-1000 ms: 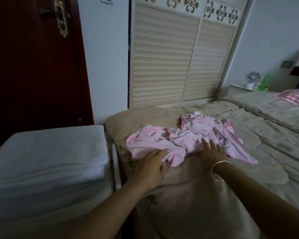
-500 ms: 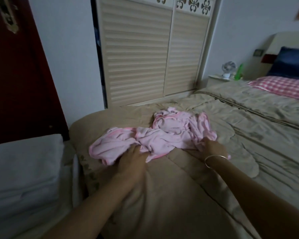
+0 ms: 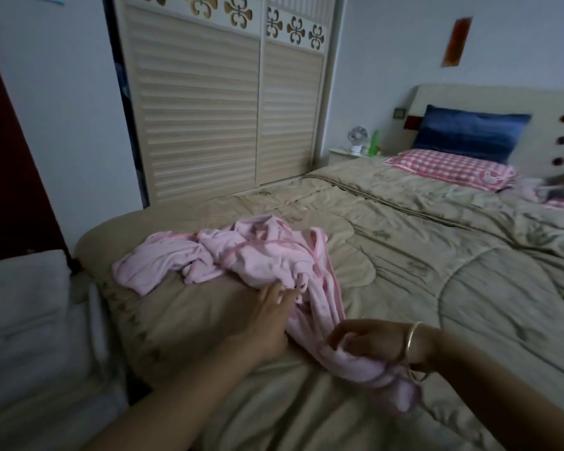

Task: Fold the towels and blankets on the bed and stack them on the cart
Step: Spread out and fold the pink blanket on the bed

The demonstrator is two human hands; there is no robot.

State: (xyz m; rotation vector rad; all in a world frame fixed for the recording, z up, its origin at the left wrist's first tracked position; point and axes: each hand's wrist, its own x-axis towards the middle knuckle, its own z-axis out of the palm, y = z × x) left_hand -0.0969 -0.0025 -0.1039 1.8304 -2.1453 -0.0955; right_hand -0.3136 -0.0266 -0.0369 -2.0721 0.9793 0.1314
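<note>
Where both hands sat on the crumpled pink towel (image 3: 267, 255) half a second ago, the right hand (image 3: 368, 341) (bangle (image 3: 412, 341) on its wrist) now grips one end, drawn nearer along the bed (image 3: 437, 288); the left hand (image 3: 267, 317) touches the towel with straight fingers.

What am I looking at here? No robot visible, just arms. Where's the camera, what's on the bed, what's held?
No machine: a person working with bare hands. The one camera sits on their head, looking forward and down, so both arms enter from below. On the bed lies a crumpled pink towel. The right hand, wearing a bracelet, grips one end of it; the left hand touches it with straight fingers, holding nothing. The white stack at left looks like folded linen; what it rests on is unclear.
</note>
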